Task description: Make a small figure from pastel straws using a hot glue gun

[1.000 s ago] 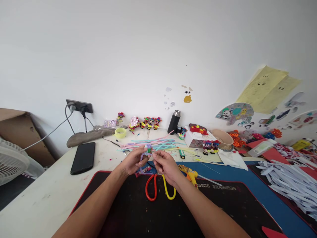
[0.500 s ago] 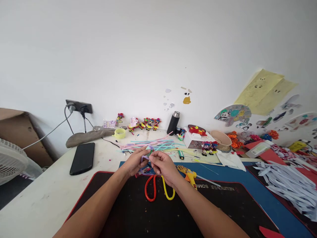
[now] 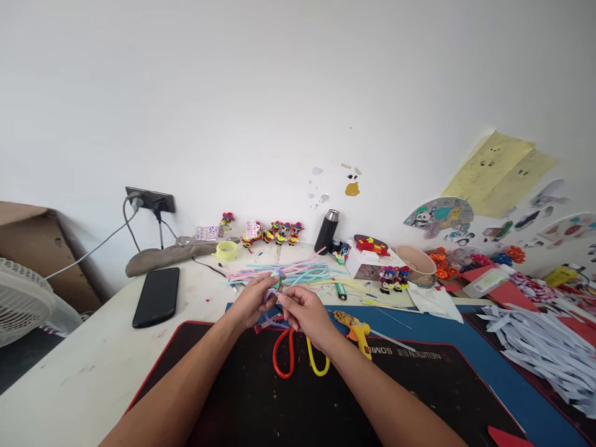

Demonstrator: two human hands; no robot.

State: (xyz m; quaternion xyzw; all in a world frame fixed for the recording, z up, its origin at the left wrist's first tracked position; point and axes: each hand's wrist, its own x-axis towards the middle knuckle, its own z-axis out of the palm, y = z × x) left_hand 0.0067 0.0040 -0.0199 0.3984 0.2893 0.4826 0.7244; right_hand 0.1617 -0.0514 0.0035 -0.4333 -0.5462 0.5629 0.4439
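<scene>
My left hand (image 3: 254, 301) is closed on a small pipe-cleaner piece (image 3: 278, 277), green and purple where it sticks out above the fingers. A lilac pipe cleaner (image 3: 271, 294) bends out of it between the hands. My right hand (image 3: 303, 312) pinches at this lilac strand, its fingertips close to the left ones and hiding much of it. Below the hands lie scissors with one red handle loop (image 3: 282, 367) and one yellow; their blades are out of sight under the hands. A yellow glue gun (image 3: 357, 332) lies right of my right hand.
Loose pastel pipe cleaners (image 3: 298, 268) lie behind the hands. A black flask (image 3: 326, 232) and several small figures (image 3: 282, 232) stand along the wall. A phone (image 3: 156, 297) lies left, beside a fan (image 3: 28, 304). White strips (image 3: 535, 347) are heaped at right.
My right hand has shifted slightly down and left, and the lilac strand between the hands has changed its bend. The left hand stays closed on the piece.
</scene>
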